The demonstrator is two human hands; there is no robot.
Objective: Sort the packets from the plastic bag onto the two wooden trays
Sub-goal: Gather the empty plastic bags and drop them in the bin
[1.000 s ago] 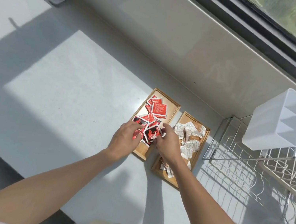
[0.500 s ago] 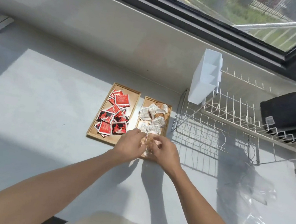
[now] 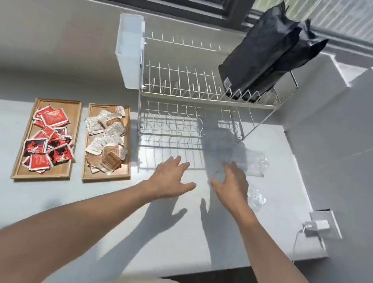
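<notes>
Both hands hover above the grey counter (image 3: 24,214) in front of the wire dish rack (image 3: 200,109). Left hand (image 3: 170,179): fingers spread, palm down, grasping nothing. Right hand (image 3: 231,184): fingers spread, empty, at the near edge of the clear plastic bag (image 3: 250,163); contact cannot be told. The bag lies crumpled on the counter, right of the rack's base. Left wooden tray (image 3: 72,138) holds red packets (image 3: 49,135). Right wooden tray (image 3: 125,171), just beside it, holds white and brown packets (image 3: 107,139). Two black pouches (image 3: 266,54) lean on the rack's upper tier.
</notes>
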